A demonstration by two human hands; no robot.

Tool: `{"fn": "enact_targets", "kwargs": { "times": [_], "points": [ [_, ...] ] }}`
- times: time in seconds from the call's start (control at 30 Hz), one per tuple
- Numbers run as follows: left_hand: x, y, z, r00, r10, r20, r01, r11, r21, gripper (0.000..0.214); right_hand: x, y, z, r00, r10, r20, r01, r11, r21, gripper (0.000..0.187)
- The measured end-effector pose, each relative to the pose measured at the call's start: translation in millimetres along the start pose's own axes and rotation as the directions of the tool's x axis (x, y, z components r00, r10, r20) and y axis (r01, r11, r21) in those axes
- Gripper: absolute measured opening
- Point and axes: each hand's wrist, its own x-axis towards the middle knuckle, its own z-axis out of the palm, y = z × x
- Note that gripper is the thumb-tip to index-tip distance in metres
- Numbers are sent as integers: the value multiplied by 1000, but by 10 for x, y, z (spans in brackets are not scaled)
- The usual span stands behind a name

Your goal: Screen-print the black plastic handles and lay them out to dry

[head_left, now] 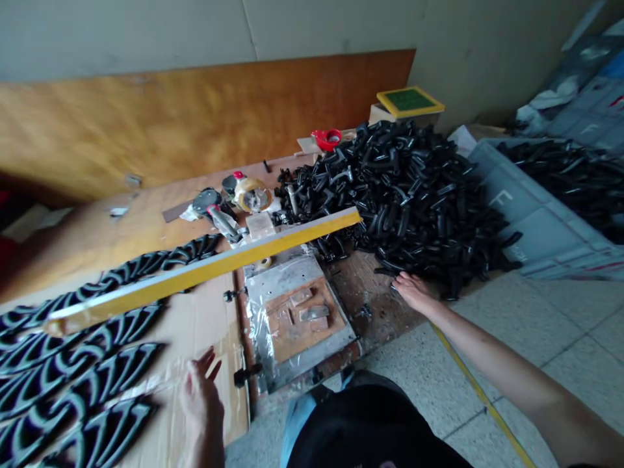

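My right hand [414,290] is at the near edge of a large heap of black curved tube pieces [404,188]. Its fingers are bent together at a black tube piece [387,271] lying at the heap's edge. My left hand [201,387] hangs over the cardboard sheet [214,325], fingers apart and nothing in them. Left of it, rows of black curved tube pieces [112,364] lie side by side on the cardboard. Between the hands sits a metal plate fixture [260,286] with a wooden board [280,341] and several small clear blocks on it.
A long yellow-edged bar [273,247] stretches above the bench from left to middle. Behind it are tape rolls [253,195] and a red tape dispenser [327,139]. A grey crate [531,221] of black pieces stands at right. Black knobs [246,375] stick out beside the fixture.
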Motion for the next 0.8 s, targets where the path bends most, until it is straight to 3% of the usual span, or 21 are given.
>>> {"fn": "enact_targets", "kwargs": {
  "times": [0.13,0.23,0.33,0.43,0.53,0.6,0.7,0.8],
  "points": [
    [-125,54,131,1000,11,-17,-11,999,-33,48,103,52,198,977,-143,158,150,988,-30,34],
    [-194,123,244,1000,25,-7,-25,999,-29,51,304,-190,275,967,-219,130,223,975,-20,36],
    [-234,263,365,999,49,0,-49,998,-33,52,529,-583,219,969,-236,68,229,969,93,33],
    [-238,582,520,993,108,39,-105,992,-71,53,691,-1084,82,963,-270,7,248,895,371,29],
    [-191,1096,710,975,216,59,-202,961,-190,50,720,-1643,-14,895,-443,-45,378,703,602,24],
    [-128,1454,833,956,292,38,-271,922,-278,46,663,-1983,-16,846,-532,-19,413,634,654,25],
    [-15,1825,970,931,366,-5,-348,880,-322,33,534,-2327,65,792,-610,27,503,676,539,19],
    [65,1933,1043,924,383,-10,-371,888,-272,31,427,-2459,182,731,-681,46,649,714,262,17]
  ]
}}
